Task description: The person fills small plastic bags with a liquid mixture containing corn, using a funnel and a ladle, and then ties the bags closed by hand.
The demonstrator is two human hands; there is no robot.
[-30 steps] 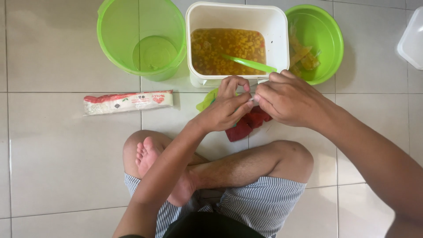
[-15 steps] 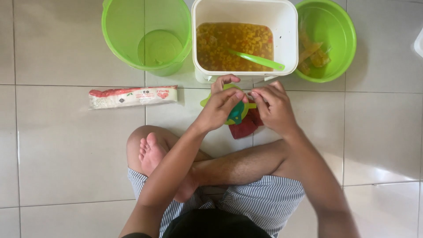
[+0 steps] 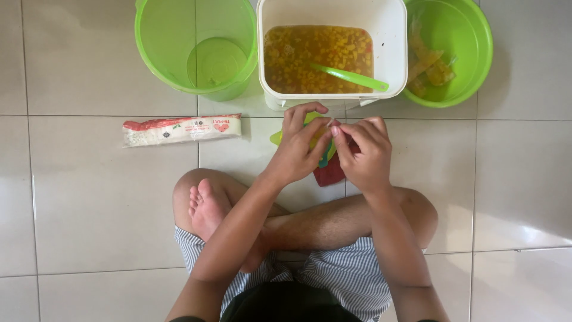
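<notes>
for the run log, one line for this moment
left hand: pinching small bag | right hand: pinching same | white tub: ahead

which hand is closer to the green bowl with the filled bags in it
Right. The right hand sits below and left of the green bowl, on its side of the white tub. The left hand is farther left.

Two hands in view: left hand (image 3: 301,149), right hand (image 3: 364,156). Two green round tubs: one at upper left (image 3: 161,53), one at upper right (image 3: 473,50). One white square container (image 3: 393,36) of yellow-brown liquid, with one green spoon (image 3: 351,77) in it. One long white-and-red packet (image 3: 182,129) on the floor. A few filled clear bags (image 3: 430,65) in the right tub, exact number unclear.
</notes>
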